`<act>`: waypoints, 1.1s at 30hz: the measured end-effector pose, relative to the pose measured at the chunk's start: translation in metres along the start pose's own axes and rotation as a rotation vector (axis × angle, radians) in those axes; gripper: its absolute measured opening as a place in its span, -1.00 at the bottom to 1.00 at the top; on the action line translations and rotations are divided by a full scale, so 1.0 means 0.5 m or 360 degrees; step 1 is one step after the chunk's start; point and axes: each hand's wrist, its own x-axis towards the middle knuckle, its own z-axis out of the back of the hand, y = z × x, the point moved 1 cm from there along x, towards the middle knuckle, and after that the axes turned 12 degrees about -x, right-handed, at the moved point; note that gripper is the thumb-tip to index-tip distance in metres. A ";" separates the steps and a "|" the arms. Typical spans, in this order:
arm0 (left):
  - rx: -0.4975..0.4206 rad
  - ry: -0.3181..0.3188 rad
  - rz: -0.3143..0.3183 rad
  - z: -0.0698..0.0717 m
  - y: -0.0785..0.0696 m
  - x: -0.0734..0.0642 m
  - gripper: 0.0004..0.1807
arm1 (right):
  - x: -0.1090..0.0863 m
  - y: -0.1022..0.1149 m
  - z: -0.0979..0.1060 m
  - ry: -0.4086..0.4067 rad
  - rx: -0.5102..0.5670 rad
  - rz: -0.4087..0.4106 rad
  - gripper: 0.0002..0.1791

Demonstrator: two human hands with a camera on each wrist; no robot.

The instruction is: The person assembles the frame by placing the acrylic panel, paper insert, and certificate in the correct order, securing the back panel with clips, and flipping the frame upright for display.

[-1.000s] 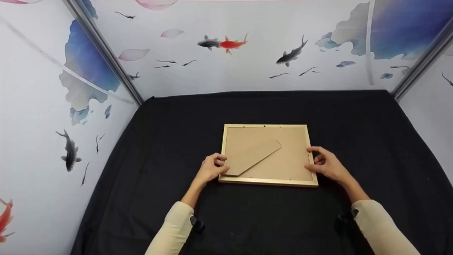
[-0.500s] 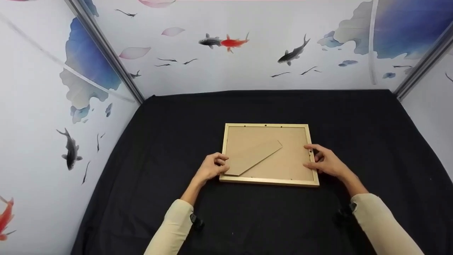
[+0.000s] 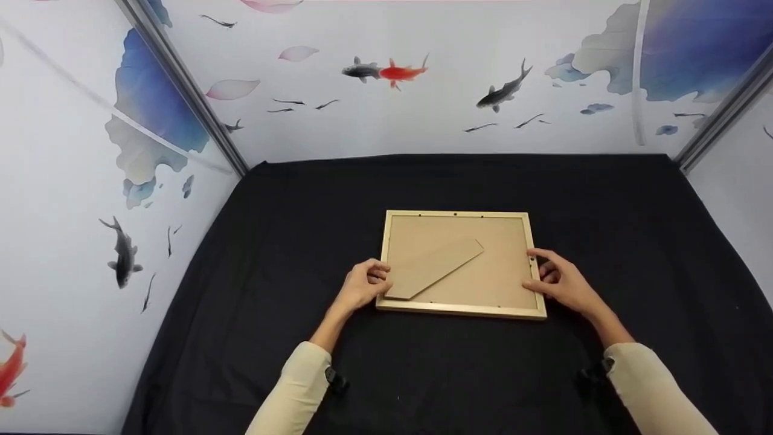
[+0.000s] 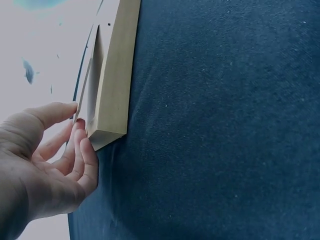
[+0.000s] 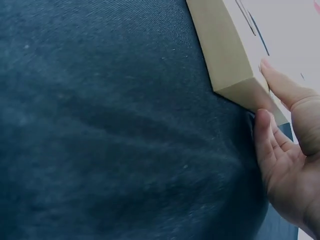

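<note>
Just beyond your pale sleeves (image 3: 293,383), your left hand (image 3: 362,287) pinches the left end of a cardboard stand flap (image 3: 432,272), and your right hand (image 3: 561,281) holds the right side of a gold picture frame (image 3: 465,309) between thumb and fingers. The frame lies back-up on the black-covered surface (image 3: 483,380), the flap slanting across it. Behind rises a white wall (image 3: 435,115) painted with fish.

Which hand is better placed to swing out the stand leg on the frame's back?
Probably the left hand: it pinches the edge of the stand leg at the wide end, while the right hand holds the opposite side of the frame, away from the leg.
</note>
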 end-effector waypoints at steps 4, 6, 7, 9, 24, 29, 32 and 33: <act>0.0045 -0.0034 -0.0041 -0.003 0.001 -0.001 -0.52 | -0.016 0.030 0.001 -0.0090 0.0042 -0.0025 -0.34; 0.0066 -0.0045 -0.0033 -0.004 0.002 -0.001 -0.44 | -0.023 0.047 0.000 -0.0135 0.0052 -0.0033 -0.41; 0.0072 -0.0045 -0.0019 -0.004 0.002 -0.002 -0.40 | -0.025 0.054 0.000 -0.0154 0.0054 -0.0033 -0.43; 0.0077 -0.0040 0.0020 -0.003 0.004 -0.001 -0.33 | -0.028 0.061 -0.002 -0.0194 0.0056 -0.0019 -0.49; -0.0012 -0.0032 0.0143 -0.008 0.017 -0.002 -0.26 | -0.036 0.061 -0.010 -0.0317 0.0116 -0.0007 -0.61; -0.0046 -0.0023 0.0117 -0.010 0.018 -0.003 -0.26 | -0.039 0.069 -0.010 -0.0339 0.0146 -0.0040 -0.62; -0.0065 -0.0015 0.0116 -0.010 0.020 -0.004 -0.26 | -0.038 0.067 -0.013 -0.0362 0.0135 -0.0037 -0.63; -0.0070 -0.0009 0.0111 -0.010 0.020 -0.004 -0.26 | -0.038 0.063 -0.015 -0.0373 0.0123 -0.0030 -0.63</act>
